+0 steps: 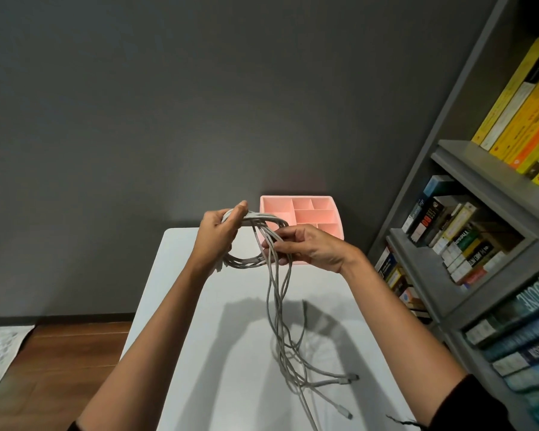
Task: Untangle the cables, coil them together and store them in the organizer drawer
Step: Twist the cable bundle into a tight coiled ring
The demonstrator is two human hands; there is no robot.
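Coiling step underway. L hand [217, 233] grips the finished loops of the grey cables [263, 241], held above the white table [181, 293]. R hand [310, 248] pinches the loose strands just beside the coil, feeding them in. Long tails hang down, plug ends lying on the table near the front edge. Pink organizer [332, 209] sits behind the hands, compartments look empty. Next, by my read: wrap remaining slack round the coil w/o letting loops spring, then carry to the organizer.
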